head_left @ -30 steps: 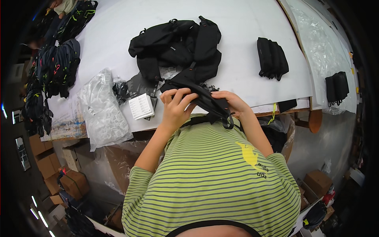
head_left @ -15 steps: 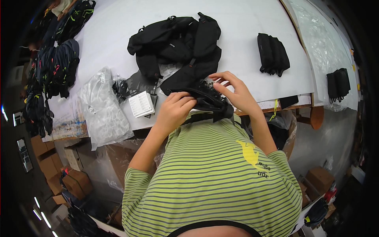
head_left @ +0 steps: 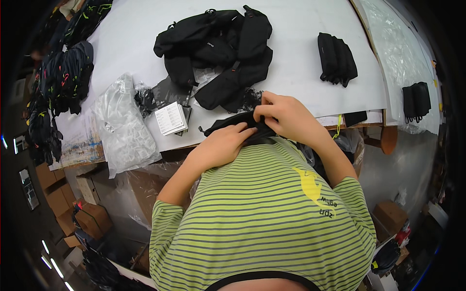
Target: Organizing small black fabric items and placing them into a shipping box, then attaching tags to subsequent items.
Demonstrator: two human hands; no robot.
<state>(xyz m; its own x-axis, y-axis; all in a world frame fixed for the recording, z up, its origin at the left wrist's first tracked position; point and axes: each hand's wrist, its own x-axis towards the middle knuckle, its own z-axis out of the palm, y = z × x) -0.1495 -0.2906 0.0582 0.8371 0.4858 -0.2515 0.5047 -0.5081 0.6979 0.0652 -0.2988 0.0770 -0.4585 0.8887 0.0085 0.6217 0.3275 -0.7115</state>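
Observation:
A black fabric bag (head_left: 229, 121) lies bunched at the table's front edge, close against my striped shirt. My left hand (head_left: 224, 144) is closed over its near side, fingers curled onto the fabric. At the bag's right end, my right hand (head_left: 291, 118) is bent with thumb and index finger pinched together. Whatever lies between those fingertips is hidden. Just beyond sits a pile of small black pieces (head_left: 251, 98), partly behind the right hand. Several larger black bags (head_left: 199, 48) are heaped farther back on the white table.
Left of the hands are a stack of white printed cards (head_left: 171, 119), a bundle in clear plastic (head_left: 138, 99) and a pile of clear plastic bags (head_left: 124, 128). Folded black pouches (head_left: 337, 59) lie at right. Dark backpacks (head_left: 65, 80) line the far left. Cardboard boxes (head_left: 92, 220) stand below.
My right hand has gone from spread fingers over the bag's far side to a pinch at its right end. My left hand has slid slightly nearer me, and the bag's opening has flattened.

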